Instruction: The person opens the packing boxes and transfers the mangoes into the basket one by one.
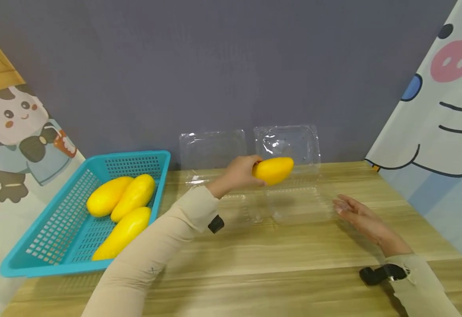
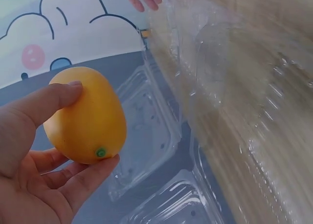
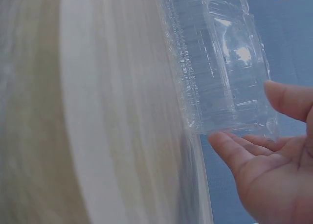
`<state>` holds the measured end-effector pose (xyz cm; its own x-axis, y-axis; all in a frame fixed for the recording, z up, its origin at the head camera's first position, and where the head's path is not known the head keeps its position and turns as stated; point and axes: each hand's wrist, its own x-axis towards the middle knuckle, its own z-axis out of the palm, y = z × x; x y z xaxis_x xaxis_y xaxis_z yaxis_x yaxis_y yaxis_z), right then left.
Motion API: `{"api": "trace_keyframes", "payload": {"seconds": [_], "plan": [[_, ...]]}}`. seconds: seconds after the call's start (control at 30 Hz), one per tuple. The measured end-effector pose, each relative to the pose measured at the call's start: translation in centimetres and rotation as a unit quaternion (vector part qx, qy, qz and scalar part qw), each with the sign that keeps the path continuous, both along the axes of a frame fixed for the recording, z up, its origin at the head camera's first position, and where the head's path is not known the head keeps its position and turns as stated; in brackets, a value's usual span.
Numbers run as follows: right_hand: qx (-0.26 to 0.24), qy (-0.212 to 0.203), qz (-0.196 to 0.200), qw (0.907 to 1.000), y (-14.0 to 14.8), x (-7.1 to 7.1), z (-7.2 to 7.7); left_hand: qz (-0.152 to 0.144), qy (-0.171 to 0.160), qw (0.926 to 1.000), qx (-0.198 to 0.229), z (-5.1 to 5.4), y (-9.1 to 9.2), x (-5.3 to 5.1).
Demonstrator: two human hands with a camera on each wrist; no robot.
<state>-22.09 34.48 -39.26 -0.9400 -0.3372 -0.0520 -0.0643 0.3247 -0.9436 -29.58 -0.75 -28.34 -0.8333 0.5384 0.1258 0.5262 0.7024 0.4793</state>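
My left hand (image 1: 239, 174) grips a yellow mango (image 1: 275, 171) over the right-hand clear plastic clamshell box (image 1: 300, 204), whose lid stands raised at the back. In the left wrist view, the thumb presses one side of the mango (image 2: 93, 116) and the fingers support it from below; a green stem spot shows at its end. My right hand (image 1: 361, 220) is held just right of that box, fingers loosely extended and holding nothing. From the right wrist view, its fingertips (image 3: 222, 141) are close to the box edge; whether they touch it I cannot tell.
A turquoise basket (image 1: 161, 185) at the left holds 3 mangoes (image 1: 125, 233). Another clear clamshell box (image 1: 215, 152) stands open beside the first, partly behind my left arm. A grey wall (image 1: 231, 79) rises behind the wooden table (image 1: 254, 273), with cartoon-printed sheets at both sides.
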Motion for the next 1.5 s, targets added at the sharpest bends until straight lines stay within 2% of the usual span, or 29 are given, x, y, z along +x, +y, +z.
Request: {"api": "trace_keyframes", "payload": {"seconds": [0.2, 0.33, 0.57, 0.8, 0.97, 1.17, 1.5], "plan": [[-0.014, -0.002, 0.005, 0.9999, 0.3, 0.0, 0.1, -0.013, -0.006, 0.9998, 0.016, 0.6, -1.6, 1.0], [-0.014, -0.003, 0.008, 0.9999, 0.4, 0.0, 0.0, -0.009, -0.012, 0.9997, 0.022, 1.0, -2.9, 1.6], [-0.025, 0.007, 0.008, 0.9996, 0.6, 0.1, 0.0, 0.002, -0.01, 0.9993, 0.036, 1.9, -5.7, 2.0], [0.012, 0.004, 0.006, 0.9999, 0.6, 0.3, 0.1, 0.031, -0.028, 0.9979, 0.05, 2.9, -8.9, 2.5], [0.021, 0.003, -0.002, 0.9998, 0.4, 0.2, 0.2, 0.051, -0.036, 0.9963, 0.058, 3.5, -11.4, 3.1], [0.02, 0.0, -0.005, 0.9998, 0.1, 0.1, 0.2, 0.087, -0.046, 0.9942, 0.045, 3.8, -14.4, 3.5], [0.021, -0.012, -0.011, 0.9997, 0.0, -0.1, 0.1, 0.114, -0.04, 0.9922, 0.031, 3.6, -18.1, 4.2]]}}
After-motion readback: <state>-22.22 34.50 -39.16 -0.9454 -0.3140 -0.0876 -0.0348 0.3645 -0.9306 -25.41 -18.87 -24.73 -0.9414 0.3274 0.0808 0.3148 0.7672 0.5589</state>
